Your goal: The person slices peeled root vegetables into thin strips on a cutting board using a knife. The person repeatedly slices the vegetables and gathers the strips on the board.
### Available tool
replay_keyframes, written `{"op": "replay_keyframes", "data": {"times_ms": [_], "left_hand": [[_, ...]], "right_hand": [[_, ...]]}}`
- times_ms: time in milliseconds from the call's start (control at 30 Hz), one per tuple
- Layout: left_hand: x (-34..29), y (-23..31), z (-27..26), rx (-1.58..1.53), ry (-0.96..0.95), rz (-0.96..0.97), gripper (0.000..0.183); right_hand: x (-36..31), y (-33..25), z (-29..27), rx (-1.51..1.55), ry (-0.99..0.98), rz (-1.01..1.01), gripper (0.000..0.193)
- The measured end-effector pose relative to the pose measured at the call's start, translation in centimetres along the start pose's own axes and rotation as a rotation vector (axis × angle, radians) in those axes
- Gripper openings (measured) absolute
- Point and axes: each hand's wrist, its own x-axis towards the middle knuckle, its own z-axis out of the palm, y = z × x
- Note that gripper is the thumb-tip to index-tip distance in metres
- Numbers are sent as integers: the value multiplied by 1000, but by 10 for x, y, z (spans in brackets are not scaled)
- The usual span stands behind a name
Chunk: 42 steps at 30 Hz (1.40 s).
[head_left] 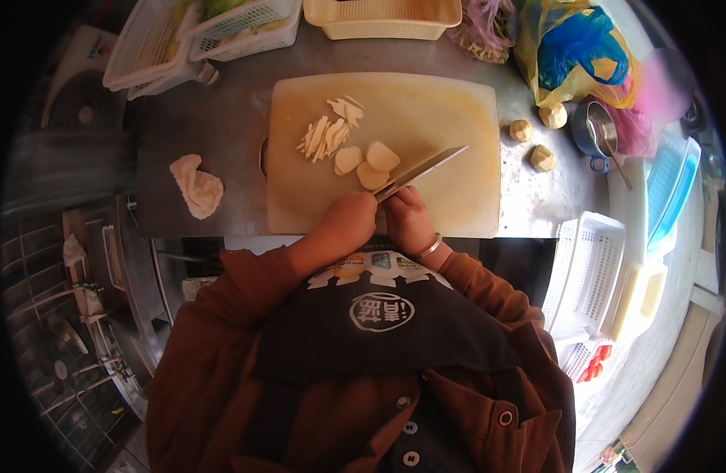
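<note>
A kitchen knife point(426, 169) slants over the near part of a pale cutting board point(465, 201), its tip toward the far right. My left hand point(349, 222) is closed around its handle end. Just to the right, my right hand point(410, 221) has curled fingers close under the blade near the handle; what they grip is hidden. Beyond the knife lie several thin pale vegetable slices point(382, 156), partly overlapping. Farther left is a heap of pale vegetable sticks point(325, 139). Peeled round pale vegetables point(543, 158) sit on the metal counter right of the board.
A crumpled cloth point(197, 188) lies left of the board. White baskets point(146, 47) and a cream tray point(382, 20) line the far edge. Plastic bags point(575, 51) and a small metal pot point(593, 130) stand far right, with more white baskets point(587, 268) nearer me.
</note>
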Motion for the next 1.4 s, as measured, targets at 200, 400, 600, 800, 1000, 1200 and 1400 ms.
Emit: {"op": "replay_keyframes", "data": {"times_ms": [200, 400, 600, 800, 1000, 1200, 1400], "left_hand": [[-6, -17, 10, 32, 49, 32, 15], [-29, -17, -8, 5, 38, 60, 21], [-50, 9, -47, 33, -22, 74, 21], [-42, 3, -33, 61, -78, 13, 20], [-12, -11, 7, 56, -18, 28, 18], [-33, 3, -28, -4, -30, 67, 19], [-36, -2, -28, 43, -75, 33, 18]], "right_hand": [[-1, -1, -3, 27, 34, -10, 12], [-5, 4, -2, 3, -2, -2, 15], [-2, 3, 1, 19, 18, -6, 20], [-1, 2, 0, -18, 1, 5, 4], [-3, 0, 0, -28, 11, 19, 4], [-4, -4, 0, -20, 37, 22, 11], [-4, -1, 4, -18, 74, 11, 17]]}}
